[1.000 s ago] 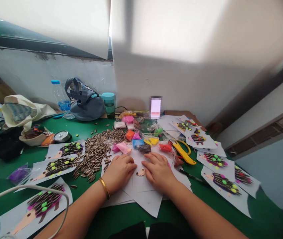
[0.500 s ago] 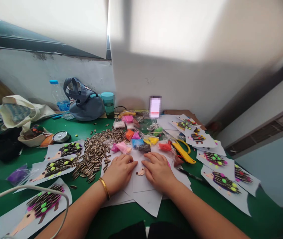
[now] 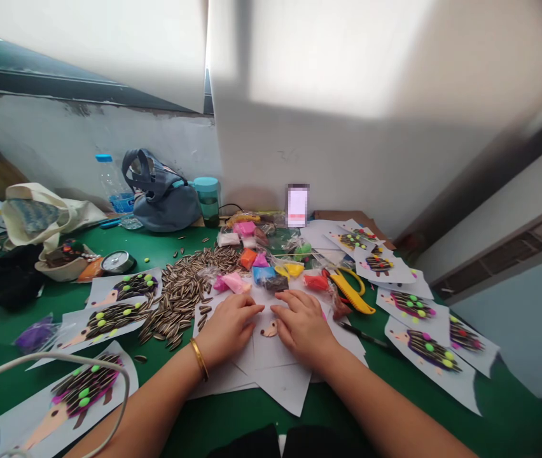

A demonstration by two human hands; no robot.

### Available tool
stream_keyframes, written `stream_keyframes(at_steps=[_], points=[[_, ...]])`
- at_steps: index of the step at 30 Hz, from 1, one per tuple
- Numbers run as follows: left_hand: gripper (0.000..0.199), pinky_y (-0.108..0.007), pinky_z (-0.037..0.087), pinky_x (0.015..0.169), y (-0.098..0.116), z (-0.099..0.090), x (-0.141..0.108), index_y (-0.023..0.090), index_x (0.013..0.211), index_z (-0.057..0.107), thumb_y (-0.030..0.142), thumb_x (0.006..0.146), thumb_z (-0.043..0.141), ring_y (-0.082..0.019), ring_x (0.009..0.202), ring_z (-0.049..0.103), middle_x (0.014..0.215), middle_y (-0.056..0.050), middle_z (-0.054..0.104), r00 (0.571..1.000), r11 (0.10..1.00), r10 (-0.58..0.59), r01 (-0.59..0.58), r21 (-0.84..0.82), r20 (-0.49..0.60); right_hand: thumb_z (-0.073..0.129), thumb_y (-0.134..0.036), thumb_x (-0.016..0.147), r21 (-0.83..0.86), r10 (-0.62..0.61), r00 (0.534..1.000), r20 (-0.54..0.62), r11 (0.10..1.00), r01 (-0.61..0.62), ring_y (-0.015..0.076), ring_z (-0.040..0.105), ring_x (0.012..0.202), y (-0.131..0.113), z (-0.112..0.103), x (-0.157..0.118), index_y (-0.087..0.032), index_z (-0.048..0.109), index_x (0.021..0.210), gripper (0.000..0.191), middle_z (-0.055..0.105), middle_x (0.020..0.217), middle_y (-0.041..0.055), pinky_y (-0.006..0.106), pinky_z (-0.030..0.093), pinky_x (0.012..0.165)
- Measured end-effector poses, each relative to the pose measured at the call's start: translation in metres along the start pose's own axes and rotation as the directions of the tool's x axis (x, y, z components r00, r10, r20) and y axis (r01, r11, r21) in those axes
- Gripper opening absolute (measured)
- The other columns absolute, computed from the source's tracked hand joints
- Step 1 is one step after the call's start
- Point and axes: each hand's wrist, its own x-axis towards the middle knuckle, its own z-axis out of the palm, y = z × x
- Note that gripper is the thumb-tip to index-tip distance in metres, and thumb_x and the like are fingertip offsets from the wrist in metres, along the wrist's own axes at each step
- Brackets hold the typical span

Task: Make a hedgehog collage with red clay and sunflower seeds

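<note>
White paper sheets [image 3: 278, 381] lie stacked on the green table in front of me. On the top sheet is a small peach clay hedgehog head [image 3: 270, 329] with a dark eye and nose. My left hand [image 3: 233, 327] rests on the paper left of the head, its fingers apart and holding nothing I can see. To the right of the head, my right hand [image 3: 302, 324] lies on the sheet with fingers spread, partly covering a bit of pink clay [image 3: 324, 316]. Bagged clay in blue [image 3: 263, 275], black and red sits just beyond my fingertips.
Sunflower seeds [image 3: 180, 292] are heaped left of the papers. Finished hedgehog pictures [image 3: 430, 350] lie on both sides. Yellow scissors [image 3: 354, 292] and a black pen [image 3: 361, 334] are at the right. A white cable [image 3: 51, 356] crosses the lower left.
My left hand has shifted slightly, its index finger reaching a little straighter to the right and its thumb lower. My right hand is nearly unmoved.
</note>
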Motion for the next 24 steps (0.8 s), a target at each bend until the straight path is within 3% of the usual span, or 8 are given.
stream_keyframes(at_steps=[6, 16, 24], points=[[0.039, -0.042, 0.040, 0.095, 0.009, 0.001, -0.003, 0.027, 0.118, 0.063, 0.012, 0.083, 0.052, -0.025, 0.108, 0.050, 0.108, -0.007, 0.059, 0.999, 0.994, 0.006, -0.010, 0.110, 0.034, 0.053, -0.024, 0.088, 0.004, -0.037, 0.999, 0.025, 0.999, 0.037, 0.0274, 0.040, 0.127, 0.000, -0.002, -0.003, -0.027, 0.066, 0.114, 0.029, 0.055, 0.133, 0.0056, 0.046, 0.028, 0.105], [0.042, -0.040, 0.042, 0.092, 0.002, 0.004, 0.001, 0.024, 0.118, 0.064, 0.012, 0.079, 0.054, -0.025, 0.107, 0.052, 0.110, -0.007, 0.060, 0.998, 0.999, -0.046, 0.046, -0.006, 0.039, 0.053, -0.030, 0.090, -0.006, -0.093, 0.993, 0.075, 0.996, 0.093, 0.0284, 0.036, 0.129, -0.010, 0.002, -0.002, -0.031, 0.059, 0.125, 0.036, 0.051, 0.138, 0.0062, 0.048, 0.026, 0.105], [0.033, -0.039, 0.043, 0.095, -0.003, 0.005, 0.001, 0.022, 0.112, 0.065, 0.016, 0.080, 0.058, -0.024, 0.106, 0.054, 0.111, -0.007, 0.061, 0.999, 0.998, -0.042, 0.044, -0.052, 0.025, 0.054, -0.030, 0.090, 0.006, -0.063, 0.996, 0.060, 0.998, 0.062, 0.0273, 0.037, 0.129, -0.006, 0.001, -0.002, -0.029, 0.065, 0.114, 0.027, 0.052, 0.137, 0.0049, 0.047, 0.027, 0.105]])
